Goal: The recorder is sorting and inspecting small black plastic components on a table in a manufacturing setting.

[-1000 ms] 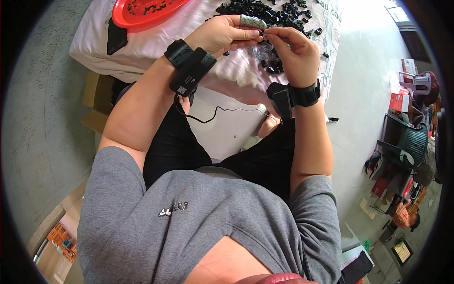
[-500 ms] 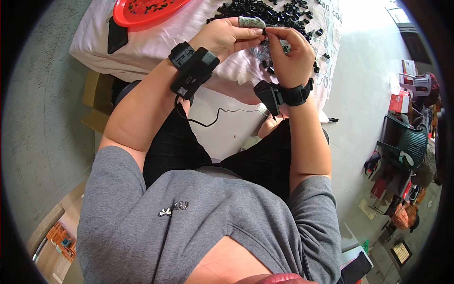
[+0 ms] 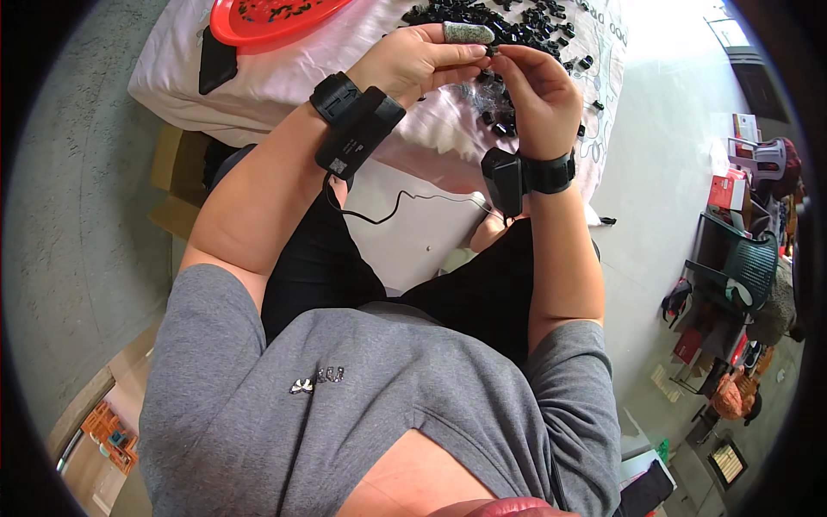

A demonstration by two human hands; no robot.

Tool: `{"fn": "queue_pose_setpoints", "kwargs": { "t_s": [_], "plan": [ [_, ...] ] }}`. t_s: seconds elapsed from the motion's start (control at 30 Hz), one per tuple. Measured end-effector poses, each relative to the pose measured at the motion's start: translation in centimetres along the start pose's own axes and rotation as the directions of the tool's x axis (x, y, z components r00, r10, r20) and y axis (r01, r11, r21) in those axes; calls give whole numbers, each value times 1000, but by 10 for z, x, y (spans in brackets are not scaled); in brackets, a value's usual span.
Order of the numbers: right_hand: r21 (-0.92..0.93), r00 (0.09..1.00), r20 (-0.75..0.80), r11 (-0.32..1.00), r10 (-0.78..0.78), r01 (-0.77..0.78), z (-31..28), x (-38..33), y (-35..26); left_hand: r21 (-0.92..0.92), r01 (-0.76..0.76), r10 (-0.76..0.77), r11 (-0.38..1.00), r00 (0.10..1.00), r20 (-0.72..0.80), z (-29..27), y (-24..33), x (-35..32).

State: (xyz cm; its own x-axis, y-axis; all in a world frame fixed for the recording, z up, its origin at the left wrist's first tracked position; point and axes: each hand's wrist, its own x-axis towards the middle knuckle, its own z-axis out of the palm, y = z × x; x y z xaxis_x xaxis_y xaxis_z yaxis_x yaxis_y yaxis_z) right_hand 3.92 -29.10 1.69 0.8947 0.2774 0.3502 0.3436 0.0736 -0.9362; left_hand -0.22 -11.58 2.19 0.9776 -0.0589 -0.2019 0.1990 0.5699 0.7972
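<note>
Over the cloth-covered table, both my hands meet at a small black part [image 3: 491,52]. My left hand [image 3: 422,62] pinches it between thumb and fingers, and a grey-green sleeve [image 3: 468,34] covers one of its fingers. From the other side, my right hand [image 3: 544,93] has thumb and forefinger closed at the same part; the fingertips hide most of it. Many more black parts [image 3: 517,26] lie heaped just beyond the hands. A crumpled clear plastic piece [image 3: 475,96] lies below the fingertips, with loose black parts [image 3: 502,129] beside it.
A red basin [image 3: 237,34] with small dark pieces stands at the far left, next to a flat black object [image 3: 217,65]. An open cardboard box [image 3: 172,177] sits on the floor at left. A thin black cable [image 3: 370,220] hangs between my wrists. A dark green chair [image 3: 748,263] is at right.
Both hands have shifted slightly right and away from me, still together at the small black part. My right wrist has turned a little.
</note>
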Motion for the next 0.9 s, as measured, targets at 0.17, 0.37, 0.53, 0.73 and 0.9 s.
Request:
{"fn": "queue_pose_setpoints", "kwargs": {
  "t_s": [0.17, 0.37, 0.53, 0.73, 0.9],
  "plan": [
    [-18, 1000, 1, 1000, -22, 22, 1, -2, 3, 21, -44, 43, 999, 999, 11, -4, -7, 3],
    [-75, 999, 1, 996, -46, 46, -3, -2, 3, 68, -60, 60, 996, 998, -7, 2, -9, 2],
    [-144, 998, 56, 989, -7, 15, -17, 10, -5, 135, -82, 86, 988, 996, -27, -4, -3, 7],
    [-544, 962, 253, 807, -101, 228, -31, 11, -12, 131, -102, 114, 986, 989, -90, -18, 3, 11],
    [-791, 942, 321, 521, -93, 321, -23, 5, 4, 83, -82, 87, 993, 994, -60, -22, 3, 14]
  ]
}}
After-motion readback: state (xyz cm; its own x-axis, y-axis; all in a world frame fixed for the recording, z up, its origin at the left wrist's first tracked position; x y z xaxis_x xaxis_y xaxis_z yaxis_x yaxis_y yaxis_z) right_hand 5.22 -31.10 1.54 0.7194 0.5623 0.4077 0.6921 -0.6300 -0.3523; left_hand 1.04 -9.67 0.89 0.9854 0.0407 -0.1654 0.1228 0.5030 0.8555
